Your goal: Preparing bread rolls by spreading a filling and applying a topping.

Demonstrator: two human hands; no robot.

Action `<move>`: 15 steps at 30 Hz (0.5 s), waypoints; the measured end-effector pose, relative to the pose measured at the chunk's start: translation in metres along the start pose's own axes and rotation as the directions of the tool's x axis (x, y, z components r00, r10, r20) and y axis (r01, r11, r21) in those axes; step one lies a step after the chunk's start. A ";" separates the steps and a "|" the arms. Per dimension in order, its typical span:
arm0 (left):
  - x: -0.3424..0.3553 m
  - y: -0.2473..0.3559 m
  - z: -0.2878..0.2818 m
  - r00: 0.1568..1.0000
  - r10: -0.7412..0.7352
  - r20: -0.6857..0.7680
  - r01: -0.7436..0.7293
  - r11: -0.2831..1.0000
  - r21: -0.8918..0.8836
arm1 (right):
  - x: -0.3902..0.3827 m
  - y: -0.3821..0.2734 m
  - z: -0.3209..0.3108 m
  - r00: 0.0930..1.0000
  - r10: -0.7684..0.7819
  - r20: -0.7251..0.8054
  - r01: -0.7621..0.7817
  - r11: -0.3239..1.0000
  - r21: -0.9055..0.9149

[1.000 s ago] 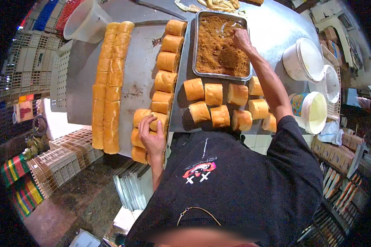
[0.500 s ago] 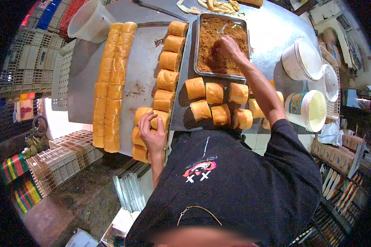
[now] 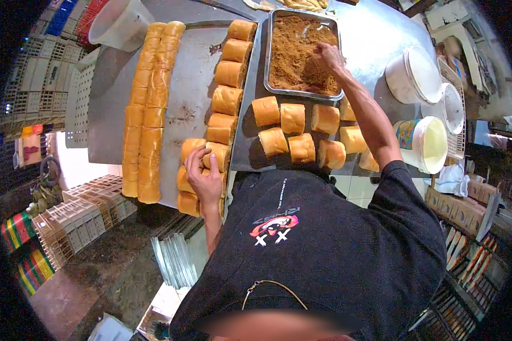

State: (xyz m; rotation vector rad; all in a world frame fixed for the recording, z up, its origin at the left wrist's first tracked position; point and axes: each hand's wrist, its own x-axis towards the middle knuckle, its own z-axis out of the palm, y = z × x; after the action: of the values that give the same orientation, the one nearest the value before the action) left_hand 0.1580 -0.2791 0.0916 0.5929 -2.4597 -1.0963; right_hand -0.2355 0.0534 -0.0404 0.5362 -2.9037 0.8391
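My left hand (image 3: 203,179) is at the near end of a row of golden bread rolls on a metal baking sheet (image 3: 190,94). Its fingers and thumb are bent around a bread roll (image 3: 219,151). Stretched forward, my right hand (image 3: 329,58) is over the right side of a rectangular metal tray (image 3: 305,94) of brown crumbs (image 3: 293,54). The fingers of that hand are drawn together at the crumbs, and how much they hold is hidden. Between the tray and my body stand several separate rolls (image 3: 293,118) on the metal table.
Two long joined rows of rolls (image 3: 148,113) lie along the sheet's left side. A translucent tub (image 3: 119,25) stands at the far left. White buckets (image 3: 413,77) and an open tub with pale yellow contents (image 3: 432,145) line the right. Twisted yellowish strips (image 3: 301,4) lie beyond the tray.
My right hand has moved from the middle of the crumbs to the tray's right side. My left hand stays at the same roll. The whole view has shifted slightly.
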 end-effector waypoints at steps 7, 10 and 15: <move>-0.002 -0.004 0.004 1.000 0.006 -0.010 -0.007 1.000 -0.024 | 0.012 -0.002 -0.003 0.998 -0.064 -0.028 0.053 0.957 -0.287; -0.001 -0.001 0.003 1.000 -0.003 -0.023 0.002 0.999 -0.040 | 0.017 -0.006 -0.005 0.982 0.190 0.026 -0.175 0.943 -0.285; -0.005 -0.005 0.000 0.999 -0.024 -0.038 0.023 0.999 -0.031 | 0.016 -0.035 -0.012 0.946 0.201 0.254 -0.207 0.978 -0.002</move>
State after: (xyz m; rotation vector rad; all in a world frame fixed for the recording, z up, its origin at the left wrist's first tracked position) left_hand 0.1630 -0.2794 0.0866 0.6286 -2.4050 -1.1192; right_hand -0.2382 0.0270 -0.0094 0.3724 -3.2314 0.8914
